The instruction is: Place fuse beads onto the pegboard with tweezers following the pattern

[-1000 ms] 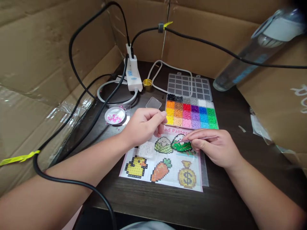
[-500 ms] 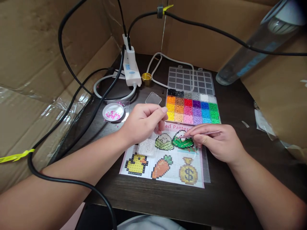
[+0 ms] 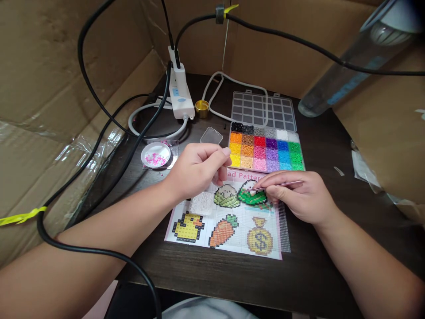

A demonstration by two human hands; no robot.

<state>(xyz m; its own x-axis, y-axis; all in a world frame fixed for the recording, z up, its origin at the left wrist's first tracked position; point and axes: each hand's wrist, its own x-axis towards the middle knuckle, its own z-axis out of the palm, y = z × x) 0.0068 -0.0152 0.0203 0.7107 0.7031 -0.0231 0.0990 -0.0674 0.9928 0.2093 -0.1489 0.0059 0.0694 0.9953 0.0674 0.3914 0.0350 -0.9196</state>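
My right hand (image 3: 297, 195) pinches a pair of thin tweezers (image 3: 282, 184), their tips pointing left onto a green, white and black bead figure (image 3: 253, 197). That figure lies on a clear pegboard (image 3: 284, 228) over a printed bead pattern sheet (image 3: 244, 226). My left hand (image 3: 204, 168) hovers at the sheet's upper left, thumb and fingers pressed together; whatever they may hold is hidden. Just below it sits a small clear box of white beads (image 3: 201, 204). Behind both hands stands an open sorting case (image 3: 265, 150) with beads in many colours.
At left, a white dish (image 3: 146, 156) with pink beads rests on another pegboard (image 3: 174, 155). A clear lid (image 3: 211, 135), gold cup (image 3: 202, 109) and power strip (image 3: 182, 99) are farther back. A black cable (image 3: 99, 252) crosses above my left forearm. Cardboard walls (image 3: 265, 53) enclose the table.
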